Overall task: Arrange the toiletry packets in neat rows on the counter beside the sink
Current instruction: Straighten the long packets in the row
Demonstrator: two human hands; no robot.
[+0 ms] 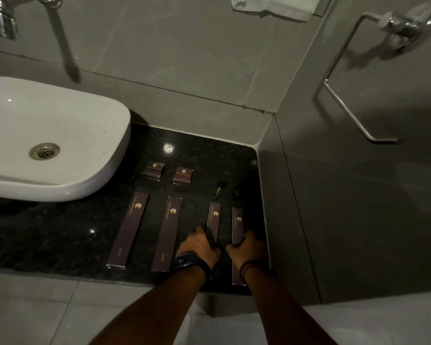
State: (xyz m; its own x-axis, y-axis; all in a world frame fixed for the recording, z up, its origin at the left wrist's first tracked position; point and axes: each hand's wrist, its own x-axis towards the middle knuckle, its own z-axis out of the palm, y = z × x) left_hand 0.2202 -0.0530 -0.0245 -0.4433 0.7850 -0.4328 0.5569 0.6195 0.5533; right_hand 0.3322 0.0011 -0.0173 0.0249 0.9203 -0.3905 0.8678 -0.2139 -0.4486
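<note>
Several dark brown toiletry packets with gold logos lie on the black granite counter point(60, 235) right of the sink point(52, 135). Two long boxes point(128, 229) point(167, 232) lie side by side. Further right are two narrower long boxes: my left hand point(199, 247) grips the lower end of one point(214, 219), and my right hand point(246, 249) grips the other point(237, 225), which reaches the counter's front edge. Two small square packets point(154, 168) point(183, 175) sit in a row behind. Two small green bottles point(219, 189) point(238, 190) stand behind the narrow boxes.
A chrome tap point(5, 18) hangs over the white basin. Grey tiled walls close the counter at the back and right. A chrome towel ring point(346, 100) is fixed to the right wall. White cloth point(274, 6) hangs at the top.
</note>
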